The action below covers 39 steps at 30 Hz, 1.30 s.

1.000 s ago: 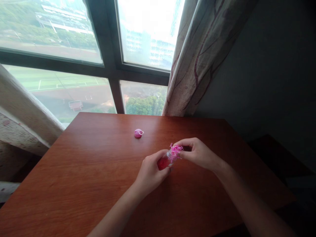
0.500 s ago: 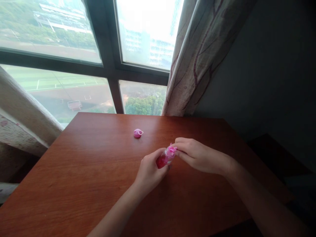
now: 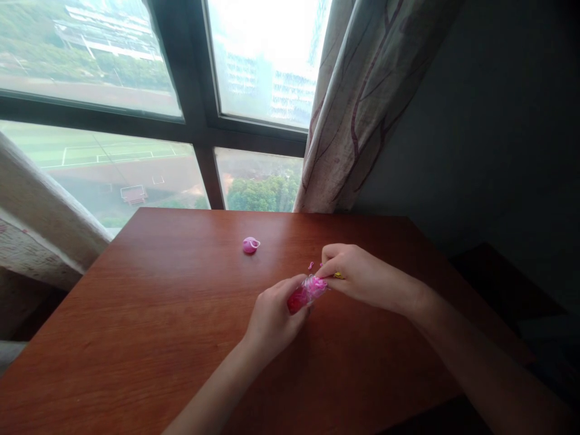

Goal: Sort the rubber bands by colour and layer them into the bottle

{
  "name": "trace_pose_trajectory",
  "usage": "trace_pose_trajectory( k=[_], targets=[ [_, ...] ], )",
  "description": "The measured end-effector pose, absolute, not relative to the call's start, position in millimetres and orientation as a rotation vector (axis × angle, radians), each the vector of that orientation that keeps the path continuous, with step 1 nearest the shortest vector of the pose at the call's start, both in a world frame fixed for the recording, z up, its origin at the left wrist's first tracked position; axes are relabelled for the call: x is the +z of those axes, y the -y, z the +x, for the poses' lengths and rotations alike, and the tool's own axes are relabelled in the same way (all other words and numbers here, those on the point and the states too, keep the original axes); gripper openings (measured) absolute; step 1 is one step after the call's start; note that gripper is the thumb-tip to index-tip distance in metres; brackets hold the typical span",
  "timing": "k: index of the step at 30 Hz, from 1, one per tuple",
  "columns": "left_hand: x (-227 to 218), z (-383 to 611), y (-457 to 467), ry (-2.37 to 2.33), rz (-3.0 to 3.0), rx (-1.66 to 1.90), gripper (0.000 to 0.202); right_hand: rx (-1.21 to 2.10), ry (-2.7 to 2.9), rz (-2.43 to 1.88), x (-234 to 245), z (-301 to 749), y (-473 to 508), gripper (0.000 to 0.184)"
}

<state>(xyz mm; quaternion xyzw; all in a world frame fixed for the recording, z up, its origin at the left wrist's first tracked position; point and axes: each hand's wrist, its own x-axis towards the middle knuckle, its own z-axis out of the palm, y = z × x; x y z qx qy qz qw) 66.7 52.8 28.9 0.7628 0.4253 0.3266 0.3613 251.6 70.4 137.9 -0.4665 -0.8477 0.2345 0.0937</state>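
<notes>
My left hand (image 3: 274,317) is wrapped around a small clear bottle (image 3: 296,300) filled with pink and red pieces, tilted with its mouth toward the right. Small pink loops that look like rubber bands (image 3: 317,286) bulge out of the mouth. There my right hand (image 3: 357,275) pinches with thumb and forefinger at the pink loops; its fingertips are partly hidden. A little yellow piece (image 3: 338,275) shows by the right fingers. One loose pink loop (image 3: 310,265) lies just beyond the bottle. Farther back on the table sits a pink rounded cap (image 3: 249,245) with a white loop.
The brown wooden table (image 3: 158,326) reaches to a window with a dark frame (image 3: 199,130). Patterned curtains (image 3: 344,121) hang at the right of the window and at the left. A dark wall (image 3: 453,151) stands on the right.
My right hand has lifted slightly at the bottle's mouth. A loose pink loop and a yellow piece now show beside it. The view has shifted a little.
</notes>
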Motion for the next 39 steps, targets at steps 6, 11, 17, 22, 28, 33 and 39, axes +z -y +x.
trace_pose_trajectory(
  k=[6, 11, 17, 22, 28, 33, 39],
  targets=[
    [29, 68, -54, -1.079, 1.958, 0.850, 0.034, 0.606, 2.607, -1.443, 147, 246, -63, 0.022],
    [30, 67, -54, -1.108, 1.929, 0.878, 0.031, 0.635, 2.578, -1.478, 152, 244, -56, 0.025],
    [29, 67, -53, -1.102, 1.922, 0.887, 0.034, 0.618, 2.574, -1.415, 151, 243, -61, 0.026],
    [27, 67, -52, -1.109, 1.959, 0.900, 0.037, 0.470, 2.572, -1.471, 145, 247, -67, 0.018],
    [27, 68, -51, -1.086, 1.932, 0.943, 0.038, 0.303, 2.649, -1.427, 141, 246, -67, 0.014],
    [27, 69, -50, -1.069, 1.887, 0.977, 0.038, 0.216, 2.639, -1.457, 141, 241, -64, 0.015],
    [28, 69, -51, -1.055, 1.828, 1.013, 0.032, 0.251, 2.653, -1.534, 144, 235, -60, 0.022]
  ],
)
